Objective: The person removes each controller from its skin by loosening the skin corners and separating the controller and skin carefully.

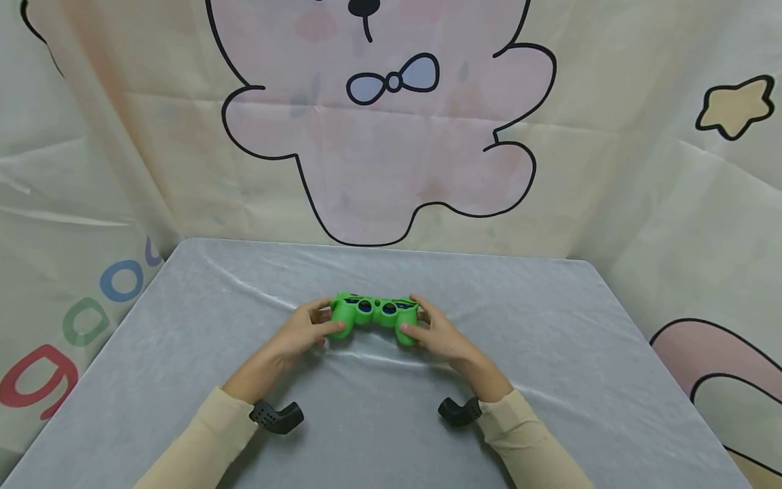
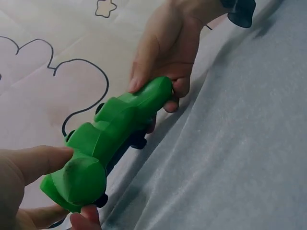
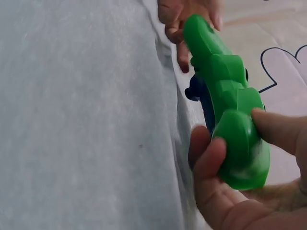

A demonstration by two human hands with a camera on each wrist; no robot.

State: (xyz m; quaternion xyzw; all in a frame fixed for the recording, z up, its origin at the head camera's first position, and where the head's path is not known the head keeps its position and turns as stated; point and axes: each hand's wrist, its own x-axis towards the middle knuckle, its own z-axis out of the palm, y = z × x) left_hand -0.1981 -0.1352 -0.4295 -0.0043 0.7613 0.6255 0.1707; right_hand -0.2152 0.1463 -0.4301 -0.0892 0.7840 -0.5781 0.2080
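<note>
A green game controller with dark thumbsticks is held between both hands above the grey cloth. My left hand grips its left handle, thumb on the near side and fingers curled behind. On the other handle, my right hand holds with the thumb on the near side and fingers wrapped around the back. The left wrist view shows the controller edge-on, a dark underside below its green shell. In the right wrist view, thumb and fingers pinch the handle, while a dark blue part sticks out underneath.
A grey cloth covers the table, with a few creases. Behind it hangs a pale curtain printed with a cartoon animal. Dark wrist devices sit at both cream sleeves.
</note>
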